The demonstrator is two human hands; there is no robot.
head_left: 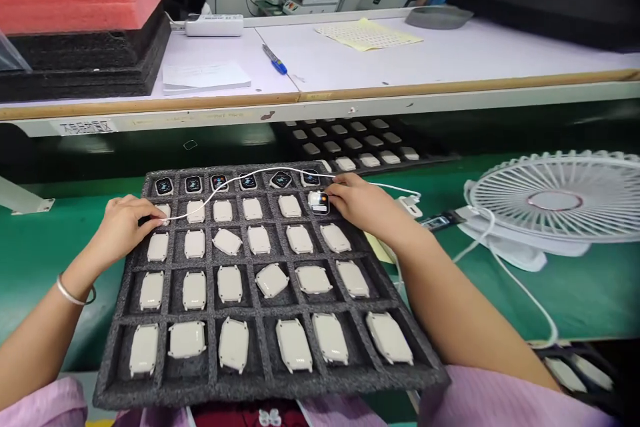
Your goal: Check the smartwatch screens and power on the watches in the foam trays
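Observation:
A dark foam tray (265, 383) with a grid of pockets lies in front of me, holding several white watch bodies (293, 345) face down. The far row holds watches with lit screens (193, 184). My left hand (125, 223) rests at the tray's left edge, fingers pinched on the end of a white cable (235, 180) next to a white watch body in the second row. My right hand (357, 203) is at the right end of the second row, fingers closed on a watch with a lit screen (319, 201). The cable arcs across the far rows between both hands.
A white desk fan (555, 203) lies on the green mat (575, 293) at right, its cord trailing forward. A second tray of watch bodies (350, 143) sits under the shelf. On the shelf are stacked foam sheets (85, 27), a blue pen (275, 60), papers (205, 77).

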